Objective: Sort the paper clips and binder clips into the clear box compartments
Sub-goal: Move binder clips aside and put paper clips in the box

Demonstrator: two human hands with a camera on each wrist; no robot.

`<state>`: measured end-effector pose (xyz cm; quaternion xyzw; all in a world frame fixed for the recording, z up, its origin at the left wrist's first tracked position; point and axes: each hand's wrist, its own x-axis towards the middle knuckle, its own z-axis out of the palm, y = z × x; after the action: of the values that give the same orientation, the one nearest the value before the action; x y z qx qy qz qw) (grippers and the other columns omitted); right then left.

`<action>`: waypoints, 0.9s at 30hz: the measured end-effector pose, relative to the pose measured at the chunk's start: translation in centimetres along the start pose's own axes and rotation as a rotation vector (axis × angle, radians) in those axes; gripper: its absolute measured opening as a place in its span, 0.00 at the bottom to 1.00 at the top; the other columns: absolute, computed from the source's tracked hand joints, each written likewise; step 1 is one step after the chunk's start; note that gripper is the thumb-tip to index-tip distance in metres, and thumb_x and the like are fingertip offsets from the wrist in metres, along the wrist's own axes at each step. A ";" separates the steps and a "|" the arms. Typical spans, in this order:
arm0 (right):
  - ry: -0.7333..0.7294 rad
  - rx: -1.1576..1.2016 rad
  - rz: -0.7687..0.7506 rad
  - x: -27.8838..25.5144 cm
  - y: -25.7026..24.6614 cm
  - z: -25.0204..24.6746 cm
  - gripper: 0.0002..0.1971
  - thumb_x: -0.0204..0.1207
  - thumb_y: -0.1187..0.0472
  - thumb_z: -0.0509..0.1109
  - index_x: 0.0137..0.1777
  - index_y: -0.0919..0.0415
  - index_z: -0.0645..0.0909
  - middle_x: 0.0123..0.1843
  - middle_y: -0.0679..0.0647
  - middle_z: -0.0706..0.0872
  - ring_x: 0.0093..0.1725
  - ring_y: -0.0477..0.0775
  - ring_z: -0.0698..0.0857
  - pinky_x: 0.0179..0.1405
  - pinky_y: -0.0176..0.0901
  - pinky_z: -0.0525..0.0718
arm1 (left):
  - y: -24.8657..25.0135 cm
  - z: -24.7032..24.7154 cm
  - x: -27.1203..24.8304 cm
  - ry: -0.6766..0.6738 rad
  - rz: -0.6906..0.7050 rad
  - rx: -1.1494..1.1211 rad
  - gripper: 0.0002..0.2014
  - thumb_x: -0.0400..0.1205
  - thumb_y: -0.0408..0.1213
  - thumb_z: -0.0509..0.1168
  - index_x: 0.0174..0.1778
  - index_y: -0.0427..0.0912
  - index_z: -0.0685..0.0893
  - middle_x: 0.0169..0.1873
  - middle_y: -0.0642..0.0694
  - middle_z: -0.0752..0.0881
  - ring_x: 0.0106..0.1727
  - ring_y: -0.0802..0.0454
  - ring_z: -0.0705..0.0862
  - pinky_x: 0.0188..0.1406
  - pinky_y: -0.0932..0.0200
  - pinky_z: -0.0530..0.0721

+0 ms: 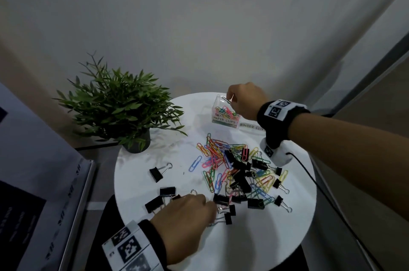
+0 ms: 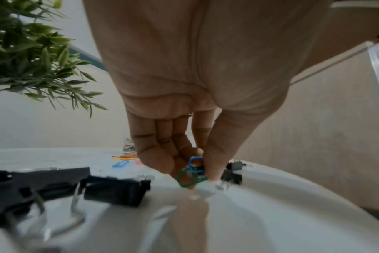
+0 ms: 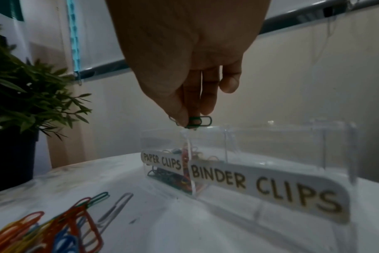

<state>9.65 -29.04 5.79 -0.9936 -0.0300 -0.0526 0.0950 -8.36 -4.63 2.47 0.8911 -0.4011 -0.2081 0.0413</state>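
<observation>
Right hand (image 3: 184, 71) pinches a dark green paper clip (image 3: 200, 121), long axis level, directly above the clear box (image 3: 270, 154) paper-clip compartment. Left hand (image 2: 184, 102) pinches blue and green clips (image 2: 191, 172) at the surface (image 1: 155, 193).

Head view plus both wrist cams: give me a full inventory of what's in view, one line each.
table: one, white, round, bearing everything below.
clear box: one, transparent, far side of table; compartments labelled PAPER CLIPS and BINDER CLIPS.
sorted paper clips: several, mixed colours, in the PAPER CLIPS compartment; BINDER CLIPS compartment looks empty.
loose paper clips: many, mixed colours, heaped mid-table.
binder clips: over a dozen, black, in the heap and scattered toward the near-left edge.
potted plant: one, green in a dark pot, left rear of table.
left hand: near edge, pinch grip on green and blue paper clips.
right hand: over the box, pinching dark green paper clip.
</observation>
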 end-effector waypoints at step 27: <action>0.152 0.306 0.063 -10.5 5.3 -0.2 0.10 0.78 0.55 0.70 0.58 0.49 0.85 0.53 0.45 0.88 0.38 0.42 0.79 0.48 0.37 0.75 | -3.5 -12.1 21.0 0.458 -0.218 -0.145 0.11 0.75 0.27 0.66 0.40 0.49 0.89 0.44 0.47 0.89 0.46 0.43 0.87 0.49 0.52 0.87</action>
<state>-0.46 -34.81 3.81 -0.9611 0.0009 -0.1196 0.2490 11.38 -18.74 5.58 0.9476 -0.2670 -0.0325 0.1722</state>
